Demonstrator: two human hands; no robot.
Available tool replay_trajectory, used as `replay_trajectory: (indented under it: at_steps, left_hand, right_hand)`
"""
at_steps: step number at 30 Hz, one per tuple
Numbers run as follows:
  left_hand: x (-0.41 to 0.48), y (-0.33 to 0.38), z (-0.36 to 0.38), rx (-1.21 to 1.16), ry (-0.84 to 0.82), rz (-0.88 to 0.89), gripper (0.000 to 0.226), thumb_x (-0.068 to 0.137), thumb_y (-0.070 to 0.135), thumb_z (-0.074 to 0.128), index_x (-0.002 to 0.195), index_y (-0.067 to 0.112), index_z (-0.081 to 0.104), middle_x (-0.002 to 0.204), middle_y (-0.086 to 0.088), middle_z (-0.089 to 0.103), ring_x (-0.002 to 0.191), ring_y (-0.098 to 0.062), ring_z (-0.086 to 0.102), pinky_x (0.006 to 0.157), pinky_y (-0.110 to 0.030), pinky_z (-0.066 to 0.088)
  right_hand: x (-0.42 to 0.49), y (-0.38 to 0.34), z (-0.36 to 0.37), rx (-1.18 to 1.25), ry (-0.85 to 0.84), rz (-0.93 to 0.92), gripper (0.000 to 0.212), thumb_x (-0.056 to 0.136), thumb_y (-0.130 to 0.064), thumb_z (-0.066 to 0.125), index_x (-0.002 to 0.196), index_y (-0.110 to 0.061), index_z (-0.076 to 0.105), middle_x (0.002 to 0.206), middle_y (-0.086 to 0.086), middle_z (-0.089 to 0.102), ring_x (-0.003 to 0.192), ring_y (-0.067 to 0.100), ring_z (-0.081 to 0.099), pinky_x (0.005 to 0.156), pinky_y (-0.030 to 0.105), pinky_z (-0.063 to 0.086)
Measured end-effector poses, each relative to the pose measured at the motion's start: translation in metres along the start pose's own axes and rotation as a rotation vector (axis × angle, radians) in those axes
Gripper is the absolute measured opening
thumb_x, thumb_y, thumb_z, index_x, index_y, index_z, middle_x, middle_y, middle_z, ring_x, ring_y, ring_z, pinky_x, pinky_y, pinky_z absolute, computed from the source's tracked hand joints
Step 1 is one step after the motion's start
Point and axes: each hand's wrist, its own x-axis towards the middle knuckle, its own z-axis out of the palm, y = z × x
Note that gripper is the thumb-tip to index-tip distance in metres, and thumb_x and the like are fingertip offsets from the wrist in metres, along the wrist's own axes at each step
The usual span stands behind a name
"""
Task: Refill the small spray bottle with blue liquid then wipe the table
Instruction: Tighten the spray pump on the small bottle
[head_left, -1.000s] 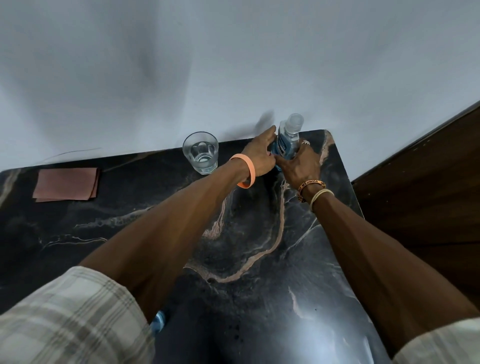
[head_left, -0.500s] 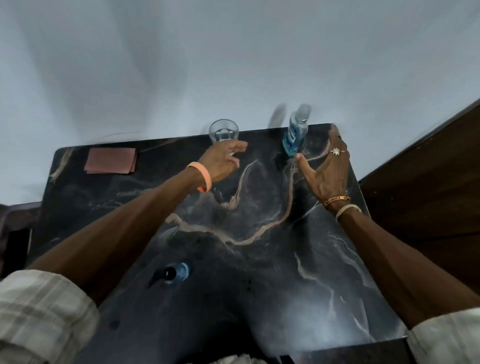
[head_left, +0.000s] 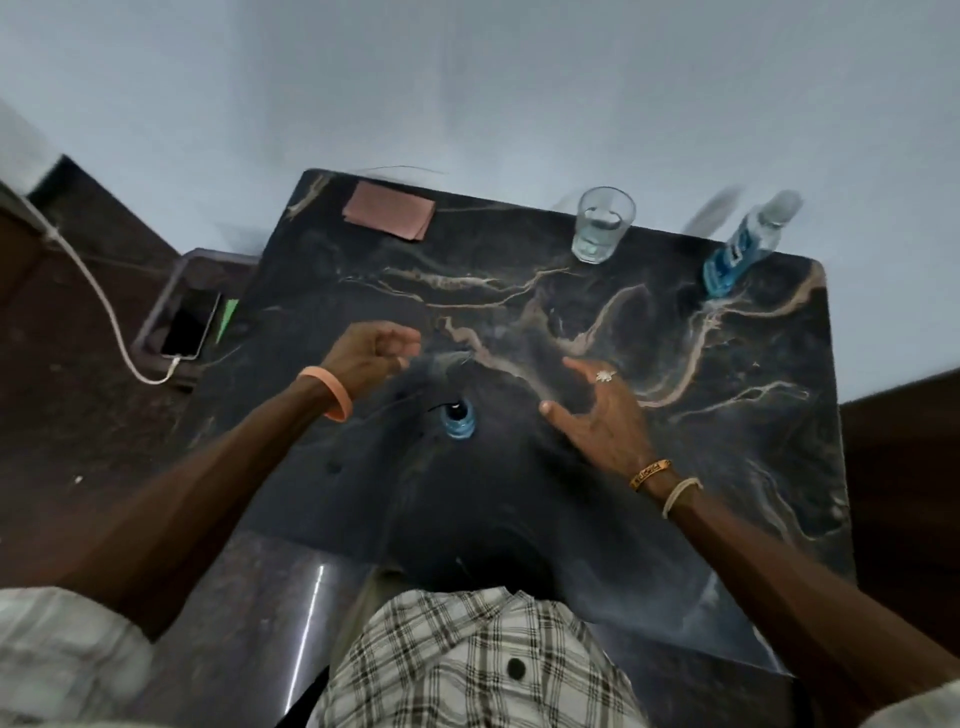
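The refill step is in hand, and by the look of things the wiping has not begun. The small spray bottle (head_left: 457, 418) stands upright on the dark marble table (head_left: 727, 415), seen from straight above, blue at its neck. It sits between the two hands, just below the left hand's (head_left: 371, 358) curled fingertips and beside the right hand's (head_left: 602, 415) thumb, touching neither. The left fingers (head_left: 400, 340) are folded into a loose fist; whether they pinch something small, perhaps a cap or sprayer head, cannot be told. The right fingers (head_left: 579, 368) are spread and relaxed, holding nothing. Well beyond the right fingertips, at the far corner, stands the larger bottle of blue liquid (head_left: 737, 249), with a glass (head_left: 602, 223) of clear water nearby. A folded pinkish cloth (head_left: 389, 210) lies far past the left knuckles. The next move probably calls for steadying the small bottle with one hand.
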Motion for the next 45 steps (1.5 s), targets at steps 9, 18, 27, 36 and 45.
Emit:
replay_trajectory:
  at_steps: [9, 18, 27, 36, 45]
  left_hand:
    - [-0.047, -0.019, 0.048, -0.053, -0.024, -0.013, 0.049, 0.084, -0.013, 0.058, 0.130, 0.005, 0.058, 0.121, -0.006, 0.065, 0.104, -0.015, 0.063, 0.090, -0.025, 0.051]
    - [-0.056, -0.012, 0.067, 0.012, -0.016, 0.059, 0.040, 0.078, -0.011, 0.061, 0.111, 0.009, 0.068, 0.101, -0.005, 0.070, 0.095, -0.022, 0.067, 0.089, -0.040, 0.055]
    - [-0.054, -0.011, 0.072, 0.013, -0.022, 0.044, 0.036, 0.079, 0.001, 0.074, 0.112, 0.012, 0.066, 0.106, -0.002, 0.071, 0.096, -0.016, 0.068, 0.090, -0.034, 0.054]
    - [-0.049, -0.010, 0.075, 0.173, 0.026, 0.067, 0.034, 0.076, 0.013, 0.080, 0.107, 0.010, 0.066, 0.103, -0.005, 0.071, 0.093, -0.022, 0.067, 0.084, -0.033, 0.053]
    - [-0.027, 0.012, 0.061, 0.014, 0.097, 0.113, 0.038, 0.074, 0.016, 0.083, 0.107, 0.017, 0.066, 0.099, 0.005, 0.072, 0.090, -0.010, 0.068, 0.085, -0.030, 0.056]
  right_hand:
    - [-0.009, -0.045, 0.059, 0.122, -0.297, 0.034, 0.081, 0.071, -0.047, 0.082, 0.141, -0.026, 0.046, 0.137, -0.005, 0.052, 0.105, 0.001, 0.056, 0.081, 0.012, 0.042]
    - [-0.016, -0.064, 0.081, 0.211, -0.224, 0.066, 0.065, 0.072, -0.035, 0.085, 0.130, -0.022, 0.058, 0.120, -0.006, 0.065, 0.101, 0.007, 0.061, 0.086, 0.029, 0.054]
    - [-0.017, -0.070, 0.089, 0.288, -0.166, 0.107, 0.056, 0.074, -0.032, 0.085, 0.123, -0.023, 0.061, 0.108, -0.008, 0.068, 0.094, 0.006, 0.064, 0.079, 0.020, 0.053]
    - [-0.020, -0.069, 0.098, 0.310, -0.166, 0.121, 0.049, 0.081, -0.030, 0.077, 0.126, -0.022, 0.060, 0.115, -0.004, 0.067, 0.101, 0.010, 0.064, 0.089, 0.040, 0.055]
    - [0.014, -0.085, 0.068, 0.291, -0.145, -0.006, 0.045, 0.086, -0.034, 0.068, 0.128, -0.021, 0.058, 0.107, -0.013, 0.068, 0.093, -0.003, 0.064, 0.079, 0.018, 0.050]
